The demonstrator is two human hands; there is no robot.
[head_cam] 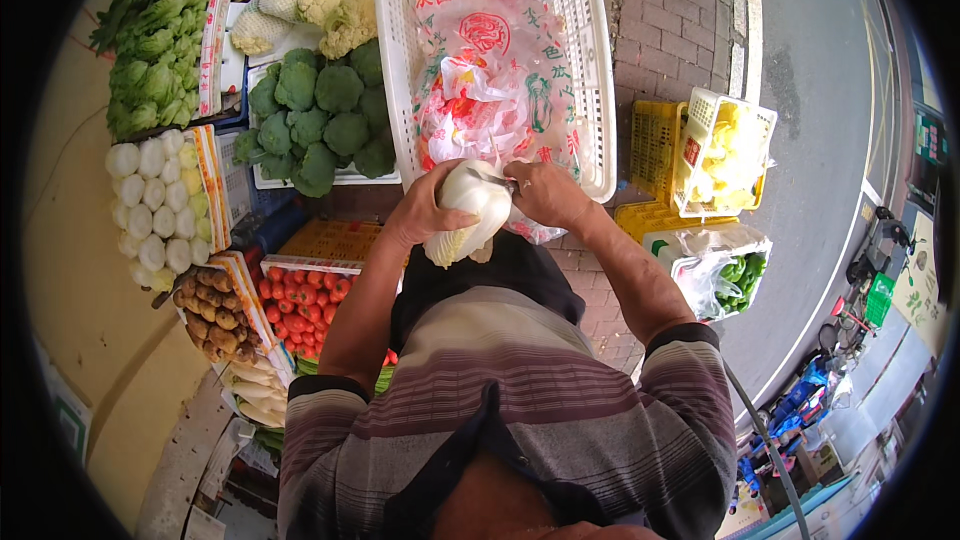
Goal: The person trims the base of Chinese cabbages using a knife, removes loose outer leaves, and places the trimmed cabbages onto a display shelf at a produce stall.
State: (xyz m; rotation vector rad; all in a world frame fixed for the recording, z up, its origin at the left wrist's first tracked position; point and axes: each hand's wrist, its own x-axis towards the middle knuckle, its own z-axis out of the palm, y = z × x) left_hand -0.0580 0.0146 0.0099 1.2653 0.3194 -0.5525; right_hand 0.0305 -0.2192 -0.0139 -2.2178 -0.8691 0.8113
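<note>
A pale napa cabbage (471, 214) is held in front of my body, its root end facing away from me. My left hand (426, 208) wraps around its left side, with the thumb across the leaves. My right hand (549, 193) grips a knife (491, 178), whose blade lies against the white base of the cabbage; the handle is mostly hidden in the fist. Just beyond both hands stands a large white plastic crate (595, 90), with printed plastic bags (484, 34) and crumpled red-and-white wrapping (480, 101) inside.
On the left are broccoli (307, 120), cauliflower (352, 15), leafy greens (154, 60), wrapped cabbages (154, 199), potatoes (221, 315) and tomatoes (300, 307). On the right, a white basket with yellow leaves (724, 157) and a box of green peppers (739, 281) stand beside the road (806, 90).
</note>
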